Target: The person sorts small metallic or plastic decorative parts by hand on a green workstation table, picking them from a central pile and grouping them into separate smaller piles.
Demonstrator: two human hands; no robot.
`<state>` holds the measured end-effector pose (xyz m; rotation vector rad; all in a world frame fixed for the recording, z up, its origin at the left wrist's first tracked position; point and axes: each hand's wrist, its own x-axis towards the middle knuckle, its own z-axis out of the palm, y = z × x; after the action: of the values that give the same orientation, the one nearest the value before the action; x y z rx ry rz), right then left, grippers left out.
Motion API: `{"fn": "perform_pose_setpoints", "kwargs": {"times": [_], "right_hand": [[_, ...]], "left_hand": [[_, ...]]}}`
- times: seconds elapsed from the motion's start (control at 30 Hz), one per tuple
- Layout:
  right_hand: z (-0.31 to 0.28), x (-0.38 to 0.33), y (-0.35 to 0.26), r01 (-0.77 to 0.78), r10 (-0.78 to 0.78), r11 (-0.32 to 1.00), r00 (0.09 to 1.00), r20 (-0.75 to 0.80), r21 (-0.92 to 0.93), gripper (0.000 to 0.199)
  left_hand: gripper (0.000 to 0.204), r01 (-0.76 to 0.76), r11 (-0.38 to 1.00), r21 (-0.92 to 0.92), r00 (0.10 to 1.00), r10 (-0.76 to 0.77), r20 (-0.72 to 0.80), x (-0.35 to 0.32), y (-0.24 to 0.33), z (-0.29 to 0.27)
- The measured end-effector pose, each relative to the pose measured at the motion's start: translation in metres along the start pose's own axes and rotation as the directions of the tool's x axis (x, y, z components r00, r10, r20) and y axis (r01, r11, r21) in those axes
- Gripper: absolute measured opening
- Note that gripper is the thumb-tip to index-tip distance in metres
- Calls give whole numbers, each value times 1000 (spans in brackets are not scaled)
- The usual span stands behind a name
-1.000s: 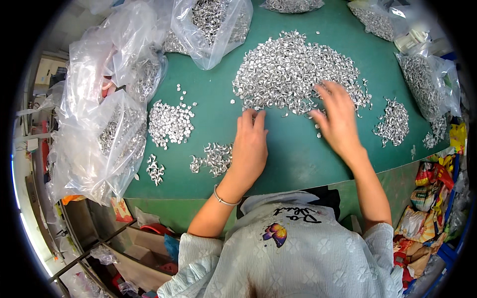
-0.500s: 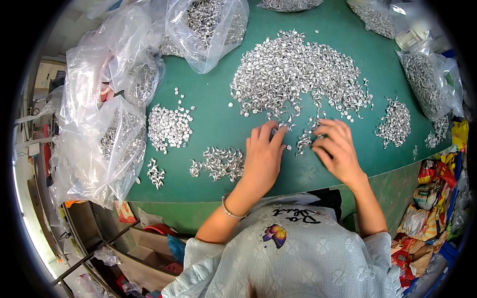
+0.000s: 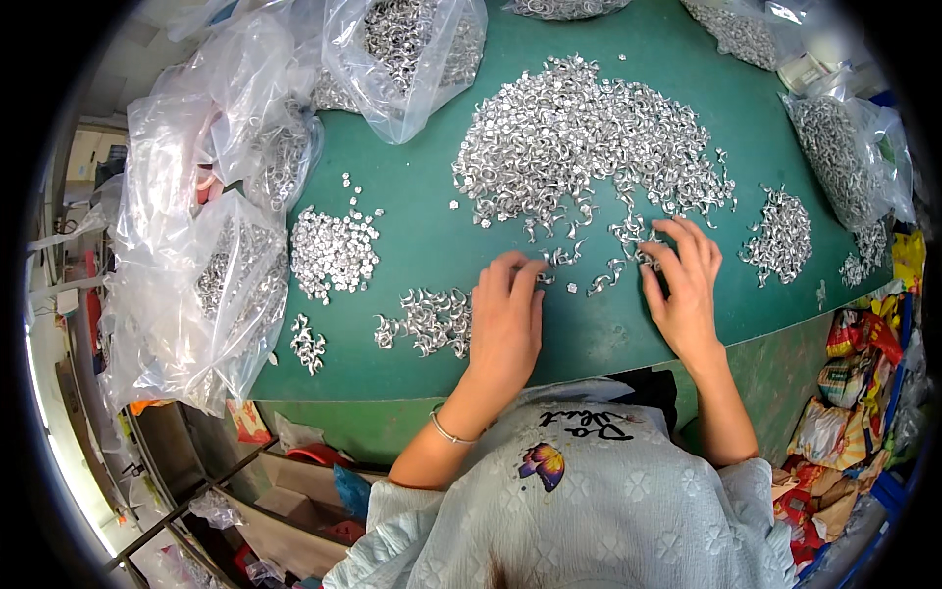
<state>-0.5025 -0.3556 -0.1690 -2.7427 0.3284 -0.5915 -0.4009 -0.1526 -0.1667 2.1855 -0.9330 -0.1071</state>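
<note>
My left hand (image 3: pixel 504 324) is low over the green table, right beside a small pile of curved metal pieces (image 3: pixel 427 321). Its fingers bend forward with the thumb a little apart, and the fingertips are slightly blurred. My right hand (image 3: pixel 685 285) has its fingers spread and curved, the fingertips touching a loose cluster of metal pieces (image 3: pixel 628 234). Between the hands lie a few hook-shaped pieces (image 3: pixel 601 283) and a small flower-shaped piece (image 3: pixel 572 288). Beyond both hands spreads a large mixed heap (image 3: pixel 579 142) of silvery pieces.
Flower-shaped pieces (image 3: pixel 334 253) form a pile at left, with a smaller curved-piece cluster (image 3: pixel 307 346) nearer me. Another curved-piece pile (image 3: pixel 778 236) sits at right. Clear plastic bags (image 3: pixel 402 59) of metal parts line the far and left sides; another bag (image 3: pixel 834 152) stands at right.
My left hand has drawn back toward me and left, away from the loose pieces. My right hand has shifted slightly right and forward, its fingers spreading, uncovering pieces between the hands.
</note>
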Motion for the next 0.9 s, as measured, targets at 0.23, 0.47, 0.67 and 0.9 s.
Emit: {"fn": "perform_pose_setpoints", "kwargs": {"times": [0.23,0.47,0.67,0.9], "right_hand": [[13,17,-44,89,-105,987,987,118,136,31],[6,8,-31,75,-82,993,994,72,89,26],[22,13,-50,105,-123,986,983,133,132,28],[16,11,-48,128,-153,977,978,144,170,22]], "left_hand": [[39,-19,1000,7,999,19,49,5,0,8],[36,53,994,-95,999,-52,9,-3,1,-3],[42,22,999,-32,993,-19,120,0,-5,-2],[41,-30,1000,-5,997,30,78,0,0,-10]]}}
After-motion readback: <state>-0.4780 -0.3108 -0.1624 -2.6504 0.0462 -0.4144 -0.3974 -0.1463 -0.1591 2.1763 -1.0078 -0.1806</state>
